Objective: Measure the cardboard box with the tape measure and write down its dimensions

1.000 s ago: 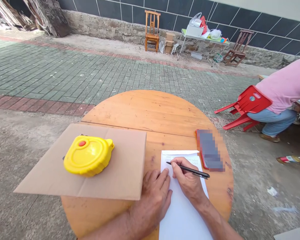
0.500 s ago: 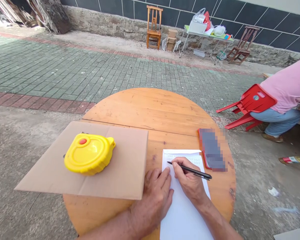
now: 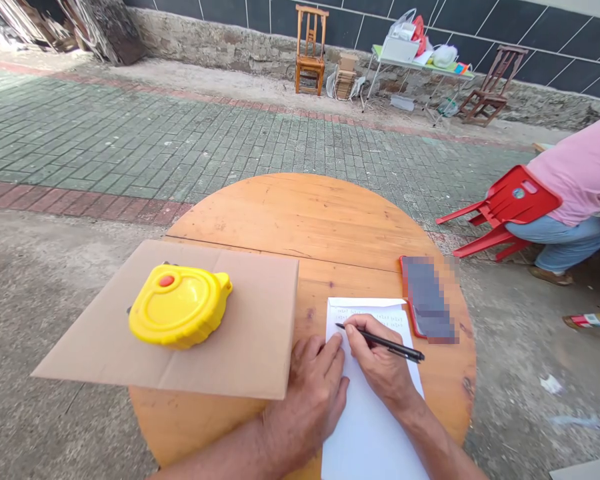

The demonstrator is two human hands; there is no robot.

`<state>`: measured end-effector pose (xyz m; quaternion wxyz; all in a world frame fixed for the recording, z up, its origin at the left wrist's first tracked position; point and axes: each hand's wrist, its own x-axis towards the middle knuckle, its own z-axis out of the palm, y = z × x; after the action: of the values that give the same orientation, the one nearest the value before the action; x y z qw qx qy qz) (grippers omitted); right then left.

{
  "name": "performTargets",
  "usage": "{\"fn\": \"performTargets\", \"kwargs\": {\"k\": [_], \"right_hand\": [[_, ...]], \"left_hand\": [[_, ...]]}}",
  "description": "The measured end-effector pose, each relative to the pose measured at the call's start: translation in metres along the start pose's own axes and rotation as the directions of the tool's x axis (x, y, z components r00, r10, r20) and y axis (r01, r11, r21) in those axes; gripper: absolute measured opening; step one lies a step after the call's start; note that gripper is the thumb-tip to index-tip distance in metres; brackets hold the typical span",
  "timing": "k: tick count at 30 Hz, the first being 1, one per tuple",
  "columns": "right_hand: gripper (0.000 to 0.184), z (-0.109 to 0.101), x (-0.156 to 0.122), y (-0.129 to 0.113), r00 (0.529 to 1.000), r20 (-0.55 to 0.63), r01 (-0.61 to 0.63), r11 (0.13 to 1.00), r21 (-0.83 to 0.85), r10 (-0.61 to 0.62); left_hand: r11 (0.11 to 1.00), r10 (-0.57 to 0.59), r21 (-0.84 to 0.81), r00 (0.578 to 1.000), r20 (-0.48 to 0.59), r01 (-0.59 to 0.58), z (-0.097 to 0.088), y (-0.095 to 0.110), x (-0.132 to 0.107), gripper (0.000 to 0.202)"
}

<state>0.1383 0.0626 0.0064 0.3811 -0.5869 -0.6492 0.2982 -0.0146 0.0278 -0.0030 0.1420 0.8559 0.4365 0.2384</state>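
In my right hand [image 3: 383,370] is a black pen [image 3: 393,347], its tip at the left of the upper part of a white sheet of paper [image 3: 365,433]. Rows of small handwriting run along the top of the sheet, partly covered by that hand. My left hand [image 3: 315,393] lies flat with fingers stretched out, over the paper's left edge and beside a piece of brown cardboard [image 3: 250,347]. On the cardboard rests a yellow tape measure [image 3: 180,307] with a red button. A phone in a red case [image 3: 427,300], its screen blurred out, lies right of the paper.
Everything rests on a round wooden table [image 3: 300,207]; the cardboard juts past its left edge. At the right, a person in a pink top [image 3: 585,173] sits on a red plastic chair [image 3: 520,197]. Wooden chairs and a folding table [image 3: 425,63] with bags stand by the wall.
The view has shifted slightly, so the surroundings sit a little differently. Both hands keep nearly the same place, and the pen tip stays close to the same spot on the paper.
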Motion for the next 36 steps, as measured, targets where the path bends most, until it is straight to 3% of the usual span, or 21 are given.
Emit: {"fn": "performTargets", "kwargs": {"k": [16,36], "right_hand": [[0.017,0.0002,-0.0026,0.0074,0.997,-0.045,-0.062,0.998,0.016,0.063],[0.018,-0.0003,-0.0021,0.0020,0.999,-0.036,-0.004,1.000,-0.028,0.003]], "left_hand": [[1.000,0.004,-0.007,1.000,-0.017,-0.004,0.0005,-0.0008,0.0011,0.029],[1.000,0.015,-0.008,1.000,-0.021,-0.015,0.0003,-0.0019,0.0017,0.030]]}}
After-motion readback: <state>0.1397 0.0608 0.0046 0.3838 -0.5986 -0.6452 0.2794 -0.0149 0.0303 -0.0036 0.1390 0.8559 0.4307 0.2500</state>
